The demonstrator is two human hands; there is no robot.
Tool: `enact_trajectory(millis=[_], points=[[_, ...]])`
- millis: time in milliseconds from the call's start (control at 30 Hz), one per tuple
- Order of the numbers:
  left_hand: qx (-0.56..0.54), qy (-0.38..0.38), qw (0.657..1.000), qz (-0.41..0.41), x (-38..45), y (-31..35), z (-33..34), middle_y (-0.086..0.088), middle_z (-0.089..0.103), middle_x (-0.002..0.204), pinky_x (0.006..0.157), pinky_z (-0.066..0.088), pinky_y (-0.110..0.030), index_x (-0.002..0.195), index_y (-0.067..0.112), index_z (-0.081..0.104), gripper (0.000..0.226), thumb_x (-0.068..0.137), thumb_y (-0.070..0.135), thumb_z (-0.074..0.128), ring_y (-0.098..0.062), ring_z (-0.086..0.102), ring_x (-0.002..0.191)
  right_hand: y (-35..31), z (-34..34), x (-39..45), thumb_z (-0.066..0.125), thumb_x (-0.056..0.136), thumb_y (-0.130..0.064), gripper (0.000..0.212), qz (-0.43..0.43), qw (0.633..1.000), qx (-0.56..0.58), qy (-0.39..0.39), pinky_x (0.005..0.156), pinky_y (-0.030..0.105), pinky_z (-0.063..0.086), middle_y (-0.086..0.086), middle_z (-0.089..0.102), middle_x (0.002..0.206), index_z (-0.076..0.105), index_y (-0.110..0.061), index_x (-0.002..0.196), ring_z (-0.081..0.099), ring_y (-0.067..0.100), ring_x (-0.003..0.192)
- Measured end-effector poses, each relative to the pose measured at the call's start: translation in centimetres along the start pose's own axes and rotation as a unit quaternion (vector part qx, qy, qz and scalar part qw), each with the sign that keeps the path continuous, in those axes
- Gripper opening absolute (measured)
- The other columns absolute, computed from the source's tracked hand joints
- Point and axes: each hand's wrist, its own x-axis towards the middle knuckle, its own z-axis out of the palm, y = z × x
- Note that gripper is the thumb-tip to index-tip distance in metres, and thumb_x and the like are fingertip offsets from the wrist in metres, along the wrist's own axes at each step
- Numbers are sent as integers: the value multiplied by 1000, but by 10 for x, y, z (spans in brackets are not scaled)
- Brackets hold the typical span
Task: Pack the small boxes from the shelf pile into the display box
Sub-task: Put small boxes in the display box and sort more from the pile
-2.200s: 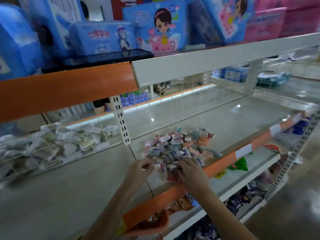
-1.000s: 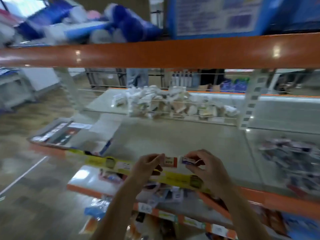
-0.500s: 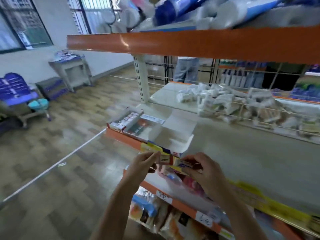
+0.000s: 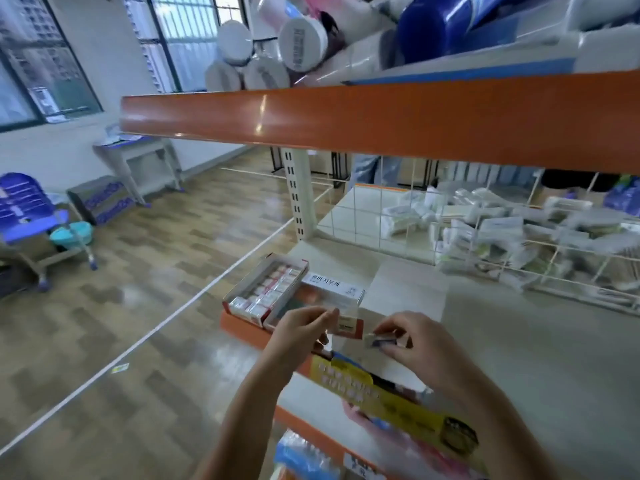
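Head view: left hand (image 4: 301, 329) fingers pinch one small box (image 4: 348, 326); right hand (image 4: 412, 344) fingers pinch a second box (image 4: 380, 340), both near one display box (image 4: 266, 292).

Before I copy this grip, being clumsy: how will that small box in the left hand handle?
The small box probably weighs little: the left hand holds it by fingertips alone. Flat sides suggest it won't roll. Thin card may crush.
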Motion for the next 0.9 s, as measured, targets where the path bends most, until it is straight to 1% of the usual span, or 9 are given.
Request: enact_trajectory(millis=[33, 133, 200, 367, 400, 500, 633, 767, 900], points=[[3, -15, 1000, 5, 5, -1, 1, 11, 64, 60, 53, 44, -18, 73, 27, 73, 23, 90, 29, 59, -2, 53, 54, 3, 1, 3, 69, 81, -16, 16, 7, 1000, -9, -9, 67, 0, 34, -21, 54, 79, 67, -25, 94, 49, -20, 78], [19, -51, 998, 12, 19, -6, 4, 7, 67, 67, 55, 43, -18, 79, 22, 74, 21, 91, 29, 57, -3, 53, 57, 11, 1, 10, 63, 85, -22, 14, 48, 998, -35, -20, 64, 2, 35, -19, 54, 85, 65, -26, 98, 49, -12, 75], [35, -67, 997, 17, 26, -8, 3, 7, 66, 65, 54, 41, -18, 82, 19, 73, 22, 92, 28, 56, -3, 51, 55, 14, 1, 11, 61, 86, -23, 13, 81, 995, -56, -35, 62, 5, 37, -17, 54, 89, 63, -27, 99, 49, -8, 76], [74, -96, 992, 45, 40, -8, -4, 14, 64, 61, 53, 41, -18, 81, 28, 70, 19, 92, 28, 55, -2, 51, 55, 12, 12, 12, 60, 87, -25, 8, 141, 980, -101, -98, 65, 8, 36, -12, 61, 96, 63, -27, 94, 55, 2, 86], [71, -105, 991, 45, 43, -8, -5, 14, 63, 60, 53, 41, -18, 80, 28, 70, 19, 92, 28, 55, -2, 51, 55, 11, 15, 12, 60, 87, -23, 7, 157, 976, -105, -105, 67, 10, 38, -11, 61, 97, 63, -26, 93, 56, 3, 86], [59, -137, 988, 39, 52, -10, -9, 13, 62, 59, 52, 41, -17, 79, 25, 70, 21, 92, 26, 54, -2, 51, 55, 7, 21, 13, 61, 87, -18, 7, 211, 966, -93, -115, 73, 23, 50, -7, 61, 97, 62, -22, 92, 59, 7, 83], [49, -182, 982, 29, 62, -13, -13, 11, 62, 59, 53, 41, -15, 83, 26, 70, 19, 92, 28, 54, -1, 51, 56, 2, 26, 14, 61, 88, -15, 16, 245, 960, -69, -115, 60, 15, 47, -13, 57, 93, 62, -23, 102, 57, 2, 78], [45, -214, 975, 23, 69, -15, -15, 12, 62, 59, 52, 41, -13, 84, 25, 70, 18, 92, 27, 53, 1, 50, 54, -1, 29, 15, 62, 88, -15, 15, 258, 956, -65, -122, 63, 13, 46, -11, 61, 100, 65, -22, 101, 59, 3, 84], [40, -251, 967, 10, 70, -19, -17, 12, 64, 62, 53, 43, -13, 87, 20, 70, 19, 93, 24, 52, 1, 51, 55, -1, 28, 11, 62, 89, -18, 14, 272, 955, -39, -112, 67, 11, 47, -21, 55, 86, 65, -25, 101, 57, -4, 79]])
